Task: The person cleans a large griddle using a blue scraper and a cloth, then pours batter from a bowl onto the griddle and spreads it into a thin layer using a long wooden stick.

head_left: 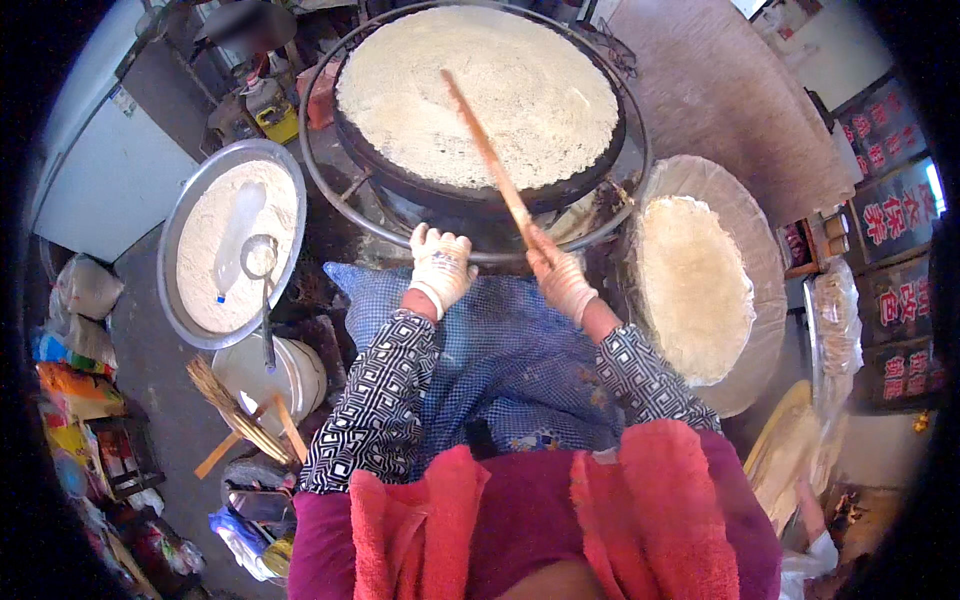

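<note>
Right hand: My gloved right hand point(562, 280) is closed round the near end of a long wooden spreader stick point(487, 155), fingers wrapped tight, wrist over the griddle's front edge.
Left hand: My gloved left hand point(440, 265) holds nothing; its fingers curl loosely and rest on the metal ring point(322, 190) at the near rim of the stove, steadying me.
Stick: It runs from my right fist up and to the left, its far end lying near the centre of the pancake point(478, 92).
Pancake: A thin, pale, grainy sheet covers almost the whole round black griddle point(560, 185), reaching close to the rim all round.
Doing it well: I judge the batter nearly fully spread, so I want light, even pressure, the stick held flat and low, sweeping in arcs so no patch is scraped bare or left thick; the braced left hand should stay on the ring, clear of the hot plate.
Risk: Pressing too hard could tear the sheet, I think.
To my right: Finished pancakes point(695, 290) lie stacked on a wide round tray point(740, 205), just beside the griddle.
To my left: A metal basin of white batter point(235, 245) with a ladle point(262, 270) resting in it; below it a white bucket point(290, 375) and a straw brush point(235, 410).
Lap: A blue checked apron point(510, 350) lies across my knees.
</note>
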